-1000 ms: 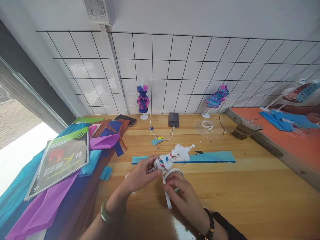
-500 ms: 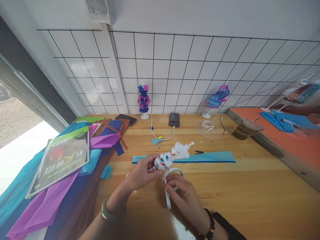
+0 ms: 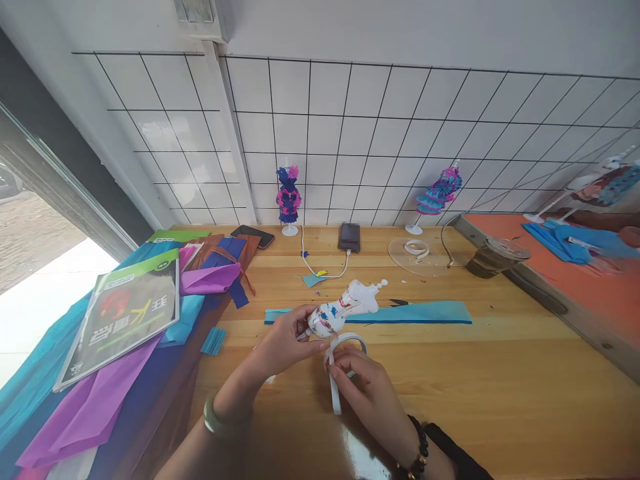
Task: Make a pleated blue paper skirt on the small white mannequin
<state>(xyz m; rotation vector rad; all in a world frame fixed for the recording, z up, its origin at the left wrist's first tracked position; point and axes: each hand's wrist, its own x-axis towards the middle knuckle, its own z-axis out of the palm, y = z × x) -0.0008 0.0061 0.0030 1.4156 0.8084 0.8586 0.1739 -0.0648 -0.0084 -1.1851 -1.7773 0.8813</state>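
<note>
My left hand (image 3: 283, 343) is closed around the lower end of a small white mannequin figure (image 3: 345, 309) with paint-like colour spots, holding it tilted over the wooden table (image 3: 500, 387). My right hand (image 3: 367, 393) pinches a roll of white tape (image 3: 349, 341), and a loose white strip (image 3: 334, 393) hangs from the roll between my fingers. The tape roll sits just below the mannequin's base, close to both hands. A long blue paper strip (image 3: 420, 313) lies flat on the table right behind the mannequin.
Sheets of purple, blue and brown paper (image 3: 100, 400) and a green book (image 3: 125, 317) cover the left side. Two dressed mannequins (image 3: 289, 197) (image 3: 439, 192), two phones (image 3: 349, 237) (image 3: 253, 235), a charging cable (image 3: 320, 270) and a clear disc (image 3: 417, 257) stand near the tiled wall. An orange-topped bench (image 3: 575, 280) is at right.
Both hands and the mannequin have shifted slightly away from me. The white strip hangs a little shorter below the roll.
</note>
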